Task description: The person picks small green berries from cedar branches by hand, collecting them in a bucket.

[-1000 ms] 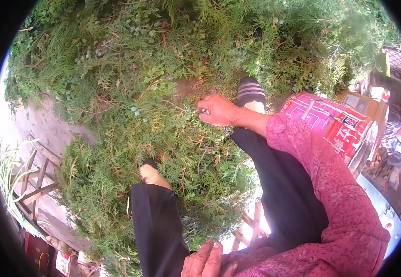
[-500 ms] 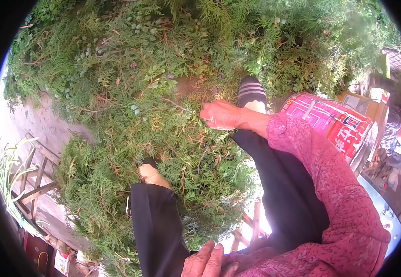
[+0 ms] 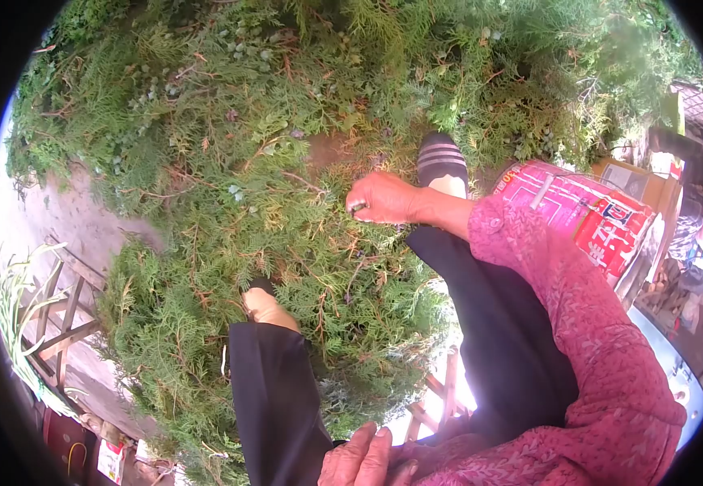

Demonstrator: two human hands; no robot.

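A thick heap of green cypress branches (image 3: 286,162) covers the ground in front of me. My right hand (image 3: 382,198), at the end of a pink patterned sleeve (image 3: 562,316), reaches into the heap with its fingers pinched shut on a small sprig. My left hand (image 3: 363,458) lies at the bottom edge on my black trouser leg (image 3: 274,397), fingers loosely spread and holding nothing; it is partly cut off. My two feet (image 3: 440,160) (image 3: 266,306) stand among the branches.
A red printed bucket (image 3: 590,219) stands at my right. A wooden slatted frame (image 3: 60,312) lies at the left on bare dirt (image 3: 68,219). Wooden stool slats (image 3: 440,397) show between my legs. Another person (image 3: 695,219) stands at the far right.
My right hand has shifted slightly within the branches and its fingers have closed again on a sprig. My left hand and my legs have not moved.
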